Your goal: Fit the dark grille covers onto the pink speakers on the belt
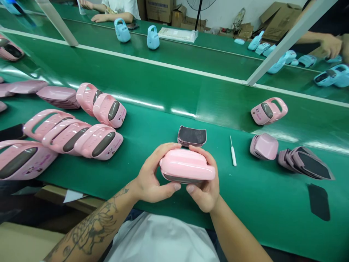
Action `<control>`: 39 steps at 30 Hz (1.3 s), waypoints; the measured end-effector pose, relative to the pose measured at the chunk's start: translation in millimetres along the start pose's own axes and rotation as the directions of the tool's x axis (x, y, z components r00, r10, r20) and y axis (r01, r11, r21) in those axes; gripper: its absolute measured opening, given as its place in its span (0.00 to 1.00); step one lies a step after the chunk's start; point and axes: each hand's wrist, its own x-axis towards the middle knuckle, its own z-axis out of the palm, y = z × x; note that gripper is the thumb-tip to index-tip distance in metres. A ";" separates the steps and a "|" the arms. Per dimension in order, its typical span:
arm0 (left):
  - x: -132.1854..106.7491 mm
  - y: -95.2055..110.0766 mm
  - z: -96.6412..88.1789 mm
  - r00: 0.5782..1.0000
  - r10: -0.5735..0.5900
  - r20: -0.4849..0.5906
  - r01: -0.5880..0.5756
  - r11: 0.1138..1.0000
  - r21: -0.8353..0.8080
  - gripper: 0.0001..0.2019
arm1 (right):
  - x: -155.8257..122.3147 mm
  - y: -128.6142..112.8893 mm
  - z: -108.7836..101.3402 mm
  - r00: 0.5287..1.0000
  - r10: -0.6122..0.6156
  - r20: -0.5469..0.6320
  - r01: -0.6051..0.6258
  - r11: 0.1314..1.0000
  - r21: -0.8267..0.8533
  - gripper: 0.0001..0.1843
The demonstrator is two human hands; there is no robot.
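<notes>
Both my hands grip one glossy pink plastic housing (187, 163), held up over the green table near its front edge. My left hand (155, 174) wraps its left end, thumb along the lower side. Around the right end curls my right hand (205, 182), its thumb also underneath. A dark grey window strip shows along the housing's lower edge. Just beyond my fingertips lies a small stack of curved panels (192, 135) with dark tops. To the right, a white-handled screwdriver (233, 154) rests on the table.
Several pink housings with handles (100, 142) stand at left, near stacked pink panels (58, 95). At right are another pink housing (268, 111), pink covers (264, 146), dark-faced panels (311, 162) and a black sheet (319, 202). Beyond a white rail (163, 65), two people sit near blue housings (153, 37).
</notes>
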 end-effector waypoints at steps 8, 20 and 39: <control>-2.0 -5.2 5.3 0.998 0.068 -0.019 -0.066 0.996 0.063 0.48 | -2.7 5.0 -1.2 1.000 -0.011 0.006 0.011 0.999 -0.030 0.47; -7.2 7.2 16.0 0.985 -0.096 -0.145 0.100 0.995 0.020 0.51 | 0.5 4.0 1.5 0.983 0.183 0.017 -0.180 0.938 0.296 0.41; 0.0 14.9 27.3 0.952 -0.151 -0.265 0.136 0.988 -0.071 0.39 | 1.8 9.3 7.8 0.959 0.282 -0.014 -0.258 0.894 0.366 0.39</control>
